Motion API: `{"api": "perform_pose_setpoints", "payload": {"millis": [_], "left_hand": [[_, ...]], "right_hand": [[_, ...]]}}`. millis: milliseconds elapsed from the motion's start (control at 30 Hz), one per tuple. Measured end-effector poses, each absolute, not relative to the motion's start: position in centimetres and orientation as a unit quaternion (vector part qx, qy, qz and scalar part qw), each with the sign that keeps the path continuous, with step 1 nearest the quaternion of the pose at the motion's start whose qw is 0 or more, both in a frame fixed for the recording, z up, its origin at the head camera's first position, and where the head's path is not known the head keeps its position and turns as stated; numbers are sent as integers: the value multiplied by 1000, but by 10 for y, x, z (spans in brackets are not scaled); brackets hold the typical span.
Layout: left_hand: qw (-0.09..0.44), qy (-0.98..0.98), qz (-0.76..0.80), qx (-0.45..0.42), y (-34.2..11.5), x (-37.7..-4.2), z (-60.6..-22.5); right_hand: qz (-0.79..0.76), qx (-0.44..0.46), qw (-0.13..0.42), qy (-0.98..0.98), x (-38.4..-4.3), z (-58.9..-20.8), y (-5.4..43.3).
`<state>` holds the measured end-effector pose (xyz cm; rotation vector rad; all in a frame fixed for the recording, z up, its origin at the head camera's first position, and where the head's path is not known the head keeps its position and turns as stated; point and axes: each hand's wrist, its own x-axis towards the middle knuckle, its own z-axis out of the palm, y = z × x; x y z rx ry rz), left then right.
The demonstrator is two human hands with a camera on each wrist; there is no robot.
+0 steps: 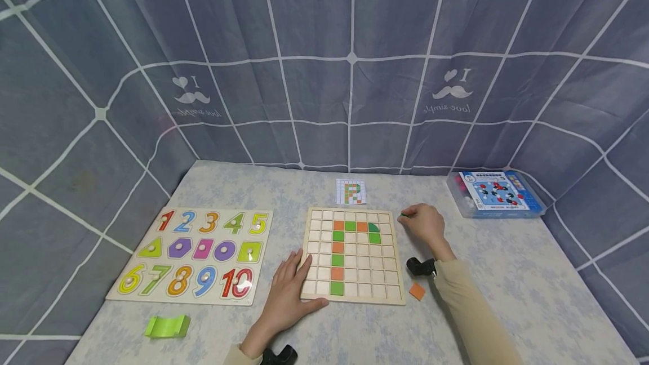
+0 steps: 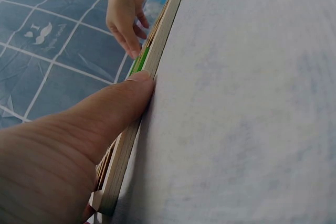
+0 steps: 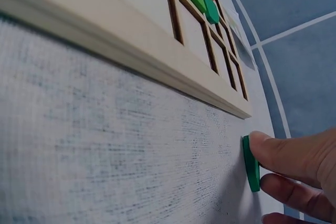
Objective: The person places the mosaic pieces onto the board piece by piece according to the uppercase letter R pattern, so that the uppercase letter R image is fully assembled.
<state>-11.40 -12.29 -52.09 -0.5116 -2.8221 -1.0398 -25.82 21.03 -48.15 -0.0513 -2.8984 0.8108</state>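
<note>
A wooden grid board (image 1: 367,266) lies on the table with orange, green and dark green tiles set in some of its squares. My left hand (image 1: 286,294) rests at its lower left corner with the fingers spread. In the left wrist view the thumb (image 2: 118,100) presses against the board's edge. Beyond the board's right side, my right hand (image 1: 426,224) pinches a dark green tile (image 3: 251,163) between thumb and fingers, low over the table. A loose orange tile (image 1: 417,291) lies right of the board. Behind the board is a small pattern card (image 1: 350,191).
To the left lies a number and shape puzzle board (image 1: 192,255), with a light green curved block (image 1: 168,326) in front of it. A clear plastic box (image 1: 497,195) with a printed cover stands at the back right. A grey curtain (image 1: 314,94) hangs behind the table.
</note>
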Motion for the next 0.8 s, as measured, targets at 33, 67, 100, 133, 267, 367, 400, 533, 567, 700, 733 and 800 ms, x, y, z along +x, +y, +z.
{"api": "perform_pose_setpoints", "payload": {"millis": [33,67,100,133,267,367,400,533,567,700,733,800], "left_hand": [[45,-924,-340,-168,-123,-114,-521],[45,-924,-340,-168,-123,-114,-521],[44,-924,-341,-167,-123,-114,-520],[42,-924,-342,-167,-122,-114,-520],[41,-924,-342,-167,-122,-114,-519],[42,-925,-340,-167,-122,-113,-519],[43,-925,-340,-167,-122,-114,-519],[43,-923,-343,-167,-122,-114,-519],[42,-923,-344,-167,-122,-114,-520],[41,-923,-344,-165,-122,-114,-520],[41,-923,-344,-165,-122,-114,-520],[43,-923,-344,-165,-122,-114,-520]], "right_hand": [[267,-19,63,-961,-259,-481,211],[267,-21,59,-962,-259,-481,211],[266,-23,55,-962,-260,-480,212],[265,-27,50,-963,-261,-480,213],[258,-38,34,-965,-263,-477,213],[254,-36,34,-966,-263,-476,212],[252,-35,36,-967,-263,-476,212],[252,-23,33,-967,-263,-478,213],[254,-18,30,-967,-263,-478,214],[270,2,23,-963,-262,-480,216],[278,8,23,-960,-262,-480,217],[296,15,27,-955,-260,-481,218]]}}
